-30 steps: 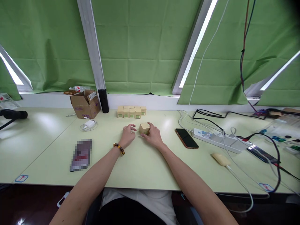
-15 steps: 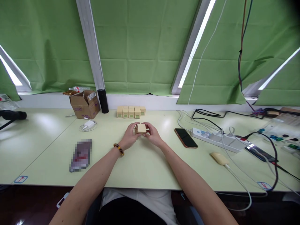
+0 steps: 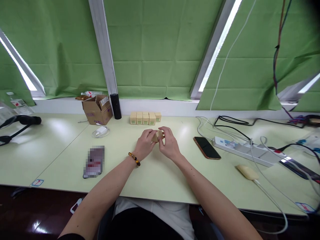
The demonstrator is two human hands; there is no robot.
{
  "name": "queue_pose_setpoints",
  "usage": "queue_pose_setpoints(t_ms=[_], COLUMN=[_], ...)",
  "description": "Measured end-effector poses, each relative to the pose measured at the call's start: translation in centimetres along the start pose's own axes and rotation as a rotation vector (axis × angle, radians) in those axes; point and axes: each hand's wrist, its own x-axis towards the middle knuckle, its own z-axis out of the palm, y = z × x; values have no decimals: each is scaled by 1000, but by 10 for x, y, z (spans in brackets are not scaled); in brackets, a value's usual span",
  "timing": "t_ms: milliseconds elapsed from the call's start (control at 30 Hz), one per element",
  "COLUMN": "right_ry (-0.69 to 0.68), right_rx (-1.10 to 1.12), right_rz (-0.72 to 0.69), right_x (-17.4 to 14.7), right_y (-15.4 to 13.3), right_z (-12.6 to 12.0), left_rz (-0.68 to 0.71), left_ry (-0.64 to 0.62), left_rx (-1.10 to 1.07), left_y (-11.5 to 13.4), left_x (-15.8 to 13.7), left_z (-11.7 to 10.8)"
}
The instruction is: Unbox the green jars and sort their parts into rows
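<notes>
Between my hands, over the middle of the table, is a small tan cardboard box (image 3: 157, 136), tilted and partly covered by fingers. My left hand (image 3: 145, 144), with a beaded bracelet at the wrist, grips its left side. On its right side, my right hand (image 3: 170, 144) holds it with thumb and fingers. Behind them stands a row of similar small boxes (image 3: 143, 118) with green labels, close to the back wall.
At the back left are an open carton (image 3: 97, 110) and a black cylinder (image 3: 115, 106). A white charger (image 3: 100, 131) and a pixelated flat item (image 3: 94, 161) lie left. To the right are a phone (image 3: 207, 148), a power strip (image 3: 242, 151), a cream mouse-shaped device (image 3: 247, 172) and cables.
The box has been turned and tilted in my hands, and my right hand's fingers have shifted up on it. The whole view has swung slightly left.
</notes>
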Motion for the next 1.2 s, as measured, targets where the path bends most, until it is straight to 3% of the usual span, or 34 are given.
queue_pose_setpoints(t_ms=[333,700,833,1000,1200], right_ry=[-70,48,115,234,302], right_rx=[-103,-43,121,442,611], right_rz=[-40,-20,8,168,273], right_x=[0,3,8,15,18], right_y=[-9,-6,2,12,19], right_z=[-6,-6,-13,-12,-10], left_rz=[89,96,41,-113,-157], left_ry=[-37,51,100,115,109], left_rx=[118,24,-111,-282,-316], left_y=[5,1,-4,-6,-5], left_x=[0,1,3,3,3], left_z=[-1,1,4,10,8])
